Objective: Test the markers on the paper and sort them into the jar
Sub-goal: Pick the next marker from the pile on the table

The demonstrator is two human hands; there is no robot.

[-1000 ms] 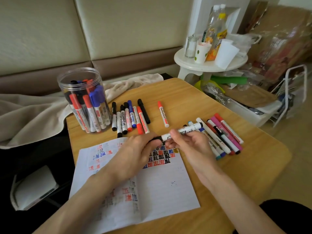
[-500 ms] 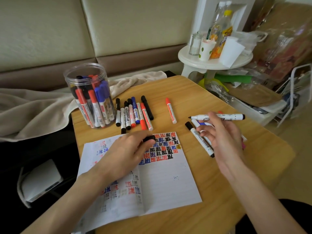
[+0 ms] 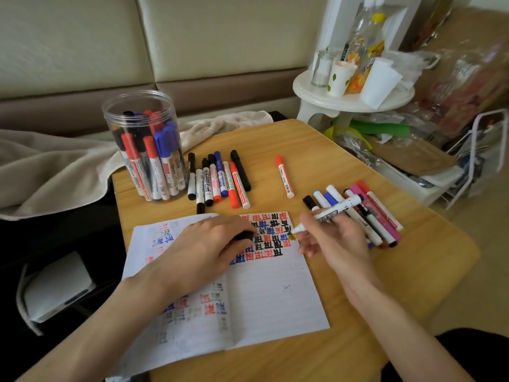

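White lined paper (image 3: 275, 299) bears rows of red, blue and black marks (image 3: 263, 255), plus one seemingly mustard blot (image 3: 292, 237), the clear jar (image 3: 115, 125) holds markers (image 3: 154, 158) capped red, blue and black, and the counter (image 3: 413, 257) is pale wood-grain.

The single head-worn wide-angle camera looks forward and down, close over the worktop (image 3: 413, 260); its edges seem distorted.

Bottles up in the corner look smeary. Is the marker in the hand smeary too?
Head view: the bottles are smeared, like the whole top-right corner; the marker in the right hand is sharper, its print only slightly soft.
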